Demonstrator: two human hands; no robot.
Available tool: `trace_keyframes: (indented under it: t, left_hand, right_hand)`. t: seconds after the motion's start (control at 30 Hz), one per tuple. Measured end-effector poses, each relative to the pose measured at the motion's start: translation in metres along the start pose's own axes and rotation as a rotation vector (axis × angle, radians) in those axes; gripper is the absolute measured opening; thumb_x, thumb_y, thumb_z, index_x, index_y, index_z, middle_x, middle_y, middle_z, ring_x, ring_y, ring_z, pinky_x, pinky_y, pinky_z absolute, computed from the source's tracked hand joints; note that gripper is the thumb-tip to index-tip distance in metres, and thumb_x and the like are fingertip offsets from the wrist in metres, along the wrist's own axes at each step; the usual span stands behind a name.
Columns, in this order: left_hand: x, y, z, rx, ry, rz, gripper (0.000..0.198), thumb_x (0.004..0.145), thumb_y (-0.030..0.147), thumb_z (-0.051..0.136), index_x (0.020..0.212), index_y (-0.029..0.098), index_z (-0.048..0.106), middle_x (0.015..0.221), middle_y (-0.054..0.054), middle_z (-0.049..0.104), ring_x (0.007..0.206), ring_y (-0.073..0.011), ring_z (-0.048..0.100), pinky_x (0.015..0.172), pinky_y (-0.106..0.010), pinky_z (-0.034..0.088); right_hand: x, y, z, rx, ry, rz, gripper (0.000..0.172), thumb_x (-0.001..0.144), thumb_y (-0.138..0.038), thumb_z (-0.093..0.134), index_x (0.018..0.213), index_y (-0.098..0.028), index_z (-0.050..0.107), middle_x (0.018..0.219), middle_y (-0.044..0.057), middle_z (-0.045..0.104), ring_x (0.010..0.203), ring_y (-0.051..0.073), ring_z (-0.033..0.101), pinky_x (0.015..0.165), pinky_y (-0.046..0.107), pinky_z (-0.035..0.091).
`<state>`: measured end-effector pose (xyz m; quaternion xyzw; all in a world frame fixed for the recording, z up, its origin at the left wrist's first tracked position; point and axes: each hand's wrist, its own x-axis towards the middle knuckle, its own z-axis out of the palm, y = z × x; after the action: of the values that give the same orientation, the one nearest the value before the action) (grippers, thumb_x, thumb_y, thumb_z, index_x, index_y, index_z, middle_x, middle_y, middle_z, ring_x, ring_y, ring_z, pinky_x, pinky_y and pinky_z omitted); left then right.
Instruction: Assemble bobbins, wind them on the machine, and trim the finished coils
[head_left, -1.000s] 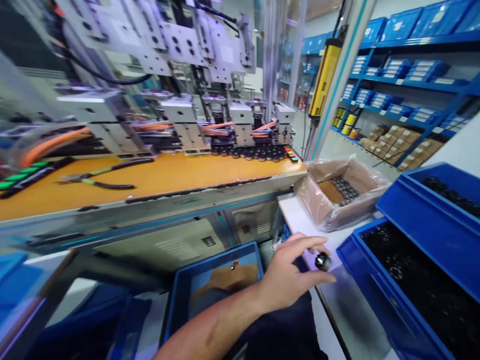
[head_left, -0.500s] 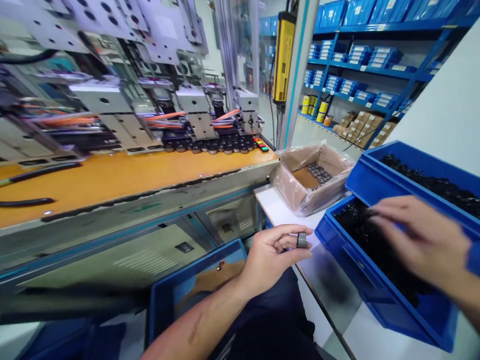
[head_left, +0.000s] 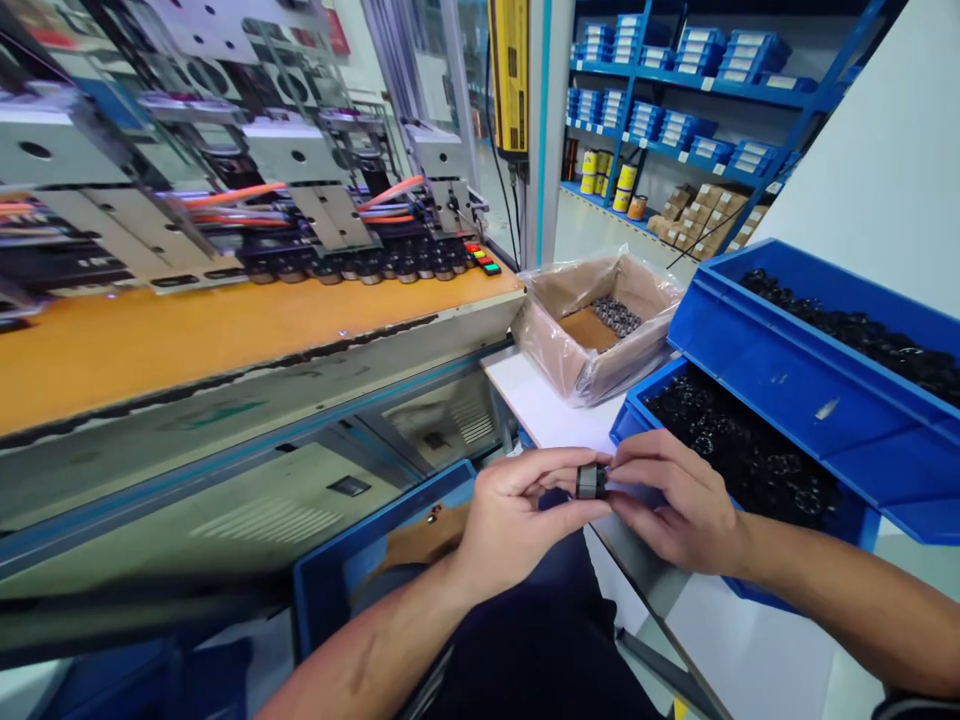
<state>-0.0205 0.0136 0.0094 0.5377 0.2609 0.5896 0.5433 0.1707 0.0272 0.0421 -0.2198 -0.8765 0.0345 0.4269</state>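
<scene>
My left hand [head_left: 514, 515] pinches a short grey metal ring [head_left: 586, 481] between thumb and fingers. Against the ring's right side sits a small black part [head_left: 601, 480], held at the fingertips of my right hand [head_left: 675, 495]. Both hands meet above my lap, fingertips nearly touching. How far the black part goes into the ring is hidden by the fingers. Just beyond my right hand stands a blue bin [head_left: 637, 412] of small black plastic parts [head_left: 739, 440].
A second blue bin [head_left: 810, 395] of black parts stands behind the first. A plastic-lined carton [head_left: 551, 345] holds small metal pieces. To the left runs a machine bench [head_left: 300, 325] with rows of round black-topped parts [head_left: 367, 268]. Below my left arm is another blue bin [head_left: 300, 610].
My right hand has come out of the near bin with a small black part and moved left to the ring in my left hand. The view has shifted right.
</scene>
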Motion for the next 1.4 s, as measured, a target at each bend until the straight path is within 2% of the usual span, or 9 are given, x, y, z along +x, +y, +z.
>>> trace_keyframes:
  t: [0.13, 0.63, 0.77, 0.9, 0.97, 1.07, 1.17, 1.27, 1.4]
  left_hand:
    - [-0.002, -0.002, -0.004, 0.042, 0.025, 0.0, 0.045, 0.063, 0.002, 0.085, 0.102, 0.022, 0.078, 0.087, -0.001, 0.081, 0.076, -0.0125, 0.076, 0.075, -0.013, 0.06]
    - [0.001, 0.004, -0.005, -0.188, -0.046, -0.237, 0.041, 0.061, -0.001, 0.084, 0.096, 0.021, 0.079, 0.082, -0.001, 0.08, 0.073, -0.0132, 0.077, 0.071, -0.014, 0.061]
    - [-0.002, 0.0, 0.004, -0.239, -0.02, -0.262, 0.038, 0.06, 0.003, 0.086, 0.093, 0.02, 0.078, 0.08, -0.001, 0.08, 0.07, -0.013, 0.076, 0.067, -0.015, 0.061]
    - [-0.009, -0.006, 0.016, -0.203, 0.103, -0.169, 0.033, 0.062, 0.011, 0.088, 0.092, 0.019, 0.076, 0.08, -0.003, 0.079, 0.072, -0.0135, 0.075, 0.069, -0.02, 0.061]
    - [-0.008, -0.005, 0.015, -0.065, 0.125, -0.05, 0.04, 0.063, 0.014, 0.089, 0.099, 0.021, 0.075, 0.089, -0.004, 0.079, 0.078, -0.0137, 0.074, 0.074, -0.021, 0.061]
    - [-0.001, 0.004, 0.003, 0.288, 0.035, 0.25, 0.042, 0.062, 0.015, 0.089, 0.101, 0.022, 0.077, 0.095, -0.006, 0.078, 0.081, -0.0147, 0.073, 0.077, -0.022, 0.06]
    - [0.005, 0.014, -0.009, 0.54, -0.071, 0.48, 0.032, 0.066, 0.018, 0.087, 0.096, 0.02, 0.078, 0.085, -0.006, 0.077, 0.074, -0.0147, 0.072, 0.069, -0.021, 0.06]
    - [0.003, 0.018, -0.011, 0.615, -0.072, 0.506, 0.029, 0.068, 0.018, 0.086, 0.095, 0.02, 0.077, 0.082, -0.005, 0.076, 0.069, -0.0143, 0.072, 0.064, -0.021, 0.059]
    - [-0.003, 0.01, -0.003, 0.46, -0.007, 0.346, 0.027, 0.071, 0.018, 0.084, 0.096, 0.02, 0.076, 0.09, -0.007, 0.076, 0.08, -0.016, 0.072, 0.073, -0.024, 0.058]
  right_hand:
    - [-0.001, 0.002, -0.001, -0.061, -0.007, -0.036, 0.03, 0.088, -0.011, 0.064, 0.118, -0.014, 0.062, 0.097, 0.01, 0.064, 0.088, 0.015, 0.066, 0.07, 0.026, 0.06]
    - [-0.004, 0.004, -0.001, -0.112, -0.055, -0.177, 0.026, 0.089, -0.01, 0.062, 0.114, -0.009, 0.062, 0.092, 0.01, 0.064, 0.085, 0.015, 0.063, 0.07, 0.027, 0.059]
    - [-0.002, 0.004, 0.0, -0.145, -0.037, -0.202, 0.029, 0.089, -0.015, 0.064, 0.116, -0.006, 0.061, 0.088, 0.01, 0.064, 0.081, 0.016, 0.063, 0.065, 0.027, 0.059]
    - [-0.002, 0.003, 0.0, -0.222, 0.017, -0.29, 0.035, 0.088, -0.018, 0.064, 0.119, -0.002, 0.058, 0.087, 0.014, 0.065, 0.083, 0.022, 0.066, 0.065, 0.034, 0.061]
    - [-0.003, 0.001, 0.0, -0.183, 0.024, -0.255, 0.035, 0.088, -0.012, 0.062, 0.121, -0.003, 0.057, 0.09, 0.015, 0.066, 0.088, 0.023, 0.066, 0.069, 0.035, 0.062]
    - [-0.004, -0.004, 0.0, -0.079, 0.028, -0.131, 0.036, 0.086, -0.005, 0.061, 0.121, -0.006, 0.057, 0.096, 0.015, 0.067, 0.095, 0.022, 0.067, 0.076, 0.036, 0.063]
    - [-0.003, -0.009, 0.001, 0.004, 0.005, -0.073, 0.032, 0.086, -0.003, 0.061, 0.118, -0.007, 0.059, 0.097, 0.015, 0.067, 0.094, 0.02, 0.067, 0.077, 0.034, 0.063]
    - [-0.001, -0.011, 0.0, 0.043, -0.039, -0.049, 0.028, 0.087, -0.003, 0.059, 0.114, -0.006, 0.061, 0.097, 0.015, 0.068, 0.093, 0.019, 0.067, 0.078, 0.032, 0.063]
    - [0.0, -0.01, -0.001, -0.026, -0.027, -0.07, 0.028, 0.086, -0.005, 0.058, 0.114, -0.008, 0.06, 0.096, 0.014, 0.067, 0.092, 0.019, 0.066, 0.077, 0.033, 0.063]
